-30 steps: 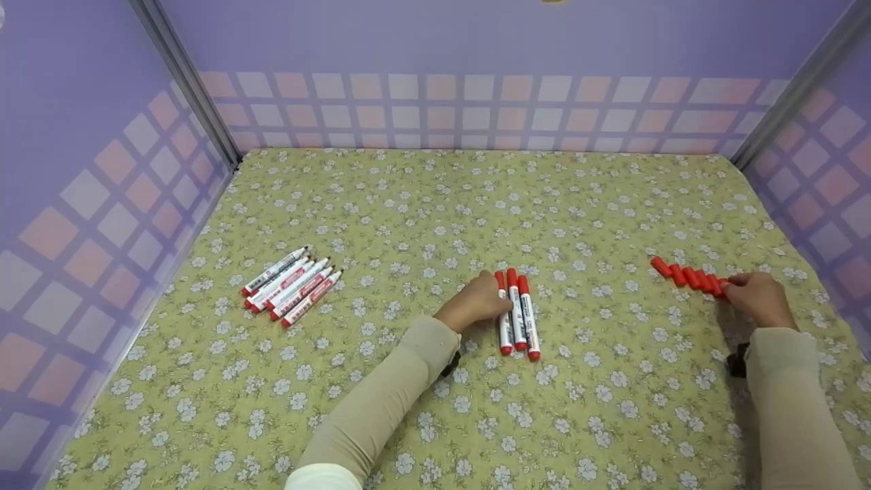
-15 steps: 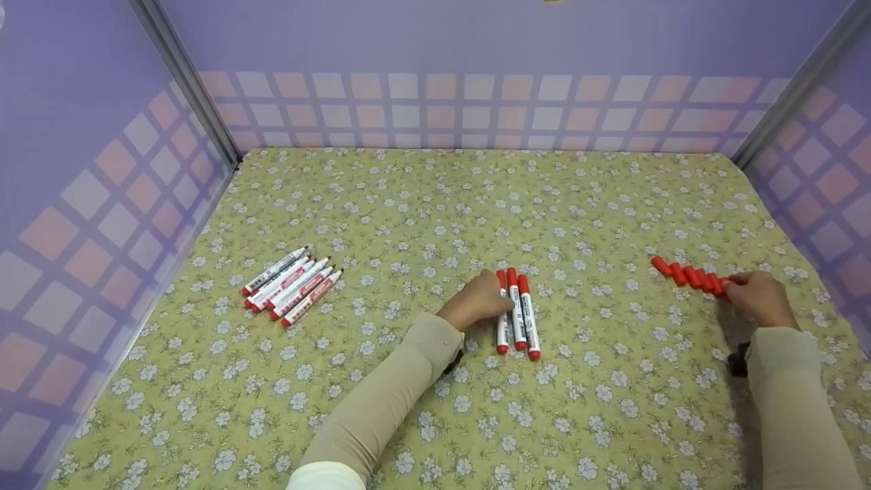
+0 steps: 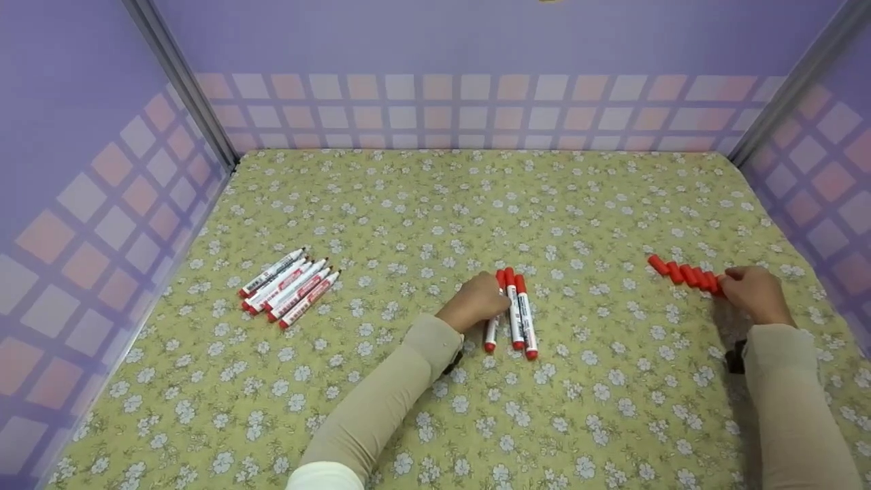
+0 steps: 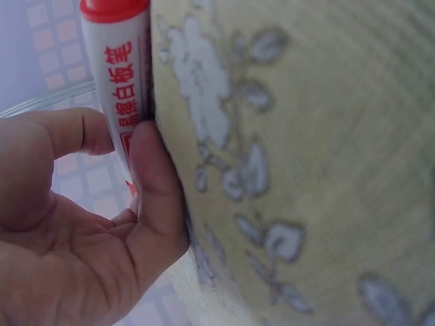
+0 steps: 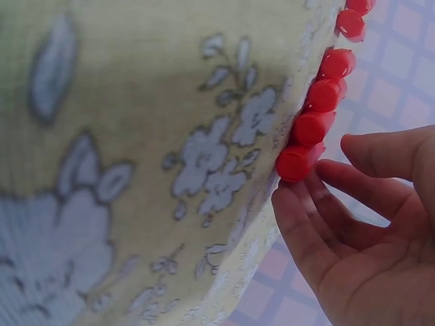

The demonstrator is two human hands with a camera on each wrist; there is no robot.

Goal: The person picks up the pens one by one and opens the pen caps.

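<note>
My left hand [image 3: 476,299] pinches a capped red whiteboard marker [image 3: 492,335], the leftmost of three lying close together in mid-table. In the left wrist view, its white barrel [image 4: 122,68] with red lettering sits between thumb and finger. Beside it lie a middle marker [image 3: 516,316] and a right-hand marker [image 3: 527,325], both capped. Over on the right, my right hand [image 3: 759,296] is at the near end of a slanting row of red caps [image 3: 688,275]. Its relaxed fingers touch the end cap [image 5: 296,164], and the thumb stands apart from it.
Several uncapped markers [image 3: 289,289] lie side by side at the left, tips pointing to the back right. A flowered yellow-green cloth [image 3: 422,211] covers the table. Purple checked panels [image 3: 435,109] enclose the back and sides.
The leftmost marker's near end has swung left, away from the middle marker, with my left hand still on it. My right hand and the row of caps have hardly moved.
</note>
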